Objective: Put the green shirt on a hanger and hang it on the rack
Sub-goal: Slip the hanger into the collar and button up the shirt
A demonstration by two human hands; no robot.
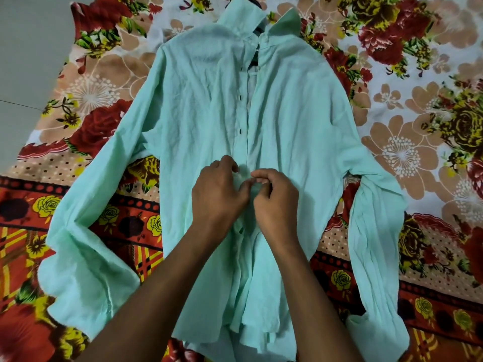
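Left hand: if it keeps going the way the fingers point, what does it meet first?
Probably the right hand: the left hand curls rightward across the green shirt placket, fingertips almost touching it. Depth is unclear.

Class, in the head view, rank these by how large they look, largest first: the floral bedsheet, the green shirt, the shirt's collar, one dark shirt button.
1. floral bedsheet
2. green shirt
3. collar
4. dark button

The top two are close; the shirt hides much of the sheet.

Place: a home bedroom.
Evidence: a bed under a floral bedsheet (392,142), with plain grey floor (28,61) beside it.
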